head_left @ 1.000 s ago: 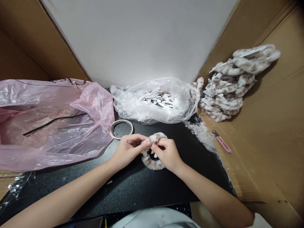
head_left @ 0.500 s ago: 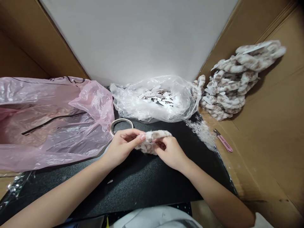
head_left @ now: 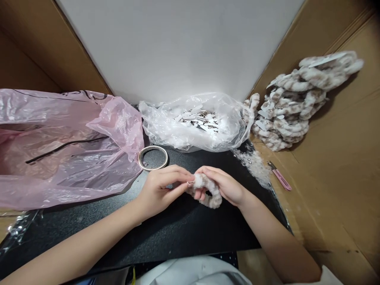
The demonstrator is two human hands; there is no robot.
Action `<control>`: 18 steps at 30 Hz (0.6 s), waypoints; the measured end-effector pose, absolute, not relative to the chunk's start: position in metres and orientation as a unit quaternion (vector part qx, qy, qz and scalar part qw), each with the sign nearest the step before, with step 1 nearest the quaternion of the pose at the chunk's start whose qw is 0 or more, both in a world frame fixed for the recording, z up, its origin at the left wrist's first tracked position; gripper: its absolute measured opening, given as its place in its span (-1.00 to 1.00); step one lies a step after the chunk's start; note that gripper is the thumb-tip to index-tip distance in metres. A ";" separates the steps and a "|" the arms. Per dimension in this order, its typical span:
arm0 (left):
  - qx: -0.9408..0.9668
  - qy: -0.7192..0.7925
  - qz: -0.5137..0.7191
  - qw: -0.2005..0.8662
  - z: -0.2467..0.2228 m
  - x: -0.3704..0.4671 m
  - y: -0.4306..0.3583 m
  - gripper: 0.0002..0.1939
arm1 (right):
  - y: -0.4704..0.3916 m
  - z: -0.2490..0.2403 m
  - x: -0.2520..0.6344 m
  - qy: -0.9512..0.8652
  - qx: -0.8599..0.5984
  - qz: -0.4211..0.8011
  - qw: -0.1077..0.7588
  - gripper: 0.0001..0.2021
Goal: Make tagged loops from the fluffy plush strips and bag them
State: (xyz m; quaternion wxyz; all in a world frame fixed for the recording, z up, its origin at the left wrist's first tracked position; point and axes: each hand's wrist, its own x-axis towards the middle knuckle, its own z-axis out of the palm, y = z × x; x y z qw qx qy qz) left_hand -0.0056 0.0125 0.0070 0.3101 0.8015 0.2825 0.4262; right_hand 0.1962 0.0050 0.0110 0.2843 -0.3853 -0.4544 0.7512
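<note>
Pinching the left side of a fluffy ring (head_left: 215, 202), the left hand (head_left: 157, 192) is keeping its fingers (head_left: 179, 178) narrow, and the right hand (head_left: 227, 186) is curling its fingers around the upper right side. Both forearms are reaching forward and inward, meeting above the worktop (head_left: 166, 241). How far this ring is advancing, I cannot tell, because the fingers are partly covering it. Beyond the right fingers, a pile of similar rings (head_left: 297, 107) with white tags is lying; straight beyond them, a clear bag (head_left: 163, 126) is holding many loose white pieces (head_left: 204, 120).
</note>
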 end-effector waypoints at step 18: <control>0.797 0.326 0.425 0.279 0.001 -0.004 0.008 -0.92 | -0.003 0.006 0.188 -0.432 -0.420 0.663 0.444 -0.71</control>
